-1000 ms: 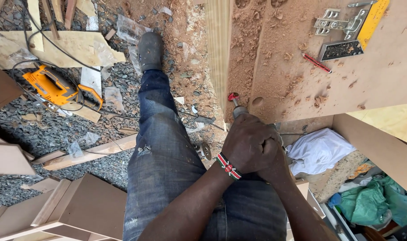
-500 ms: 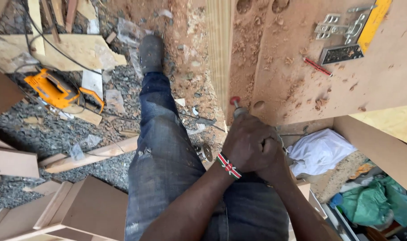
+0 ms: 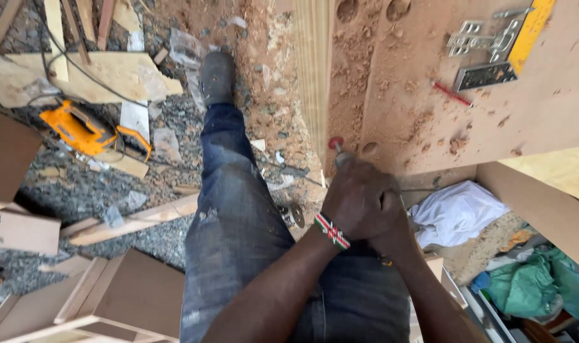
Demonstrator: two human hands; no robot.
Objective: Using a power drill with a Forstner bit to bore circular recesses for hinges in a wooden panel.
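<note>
Head view. Both hands meet at the centre of the frame, the left hand (image 3: pixel 356 200) wrapped over the right hand (image 3: pixel 391 222), the joint grip pressed together around the handle of a red-tipped hand tool (image 3: pixel 336 145); only the tool's tip and a short metal neck show, so its kind is probably a screwdriver or awl, though the hands hide the rest. The tip stands at the near corner of the brown board (image 3: pixel 429 108), at 12 o'clock from the hands. The board carries heaps of sawdust and several round recesses toward 12 o'clock, which suggests that boring is already done there. Metal hinges (image 3: pixel 470 38), a red pencil (image 3: pixel 453 94) and a yellow level (image 3: pixel 531 28) lie loose at 1 o'clock, so fitting appears unfinished. An orange power saw (image 3: pixel 80 130) rests on the gravel floor at 9 o'clock; a white cloth (image 3: pixel 458 213) lies at 3 o'clock.
</note>
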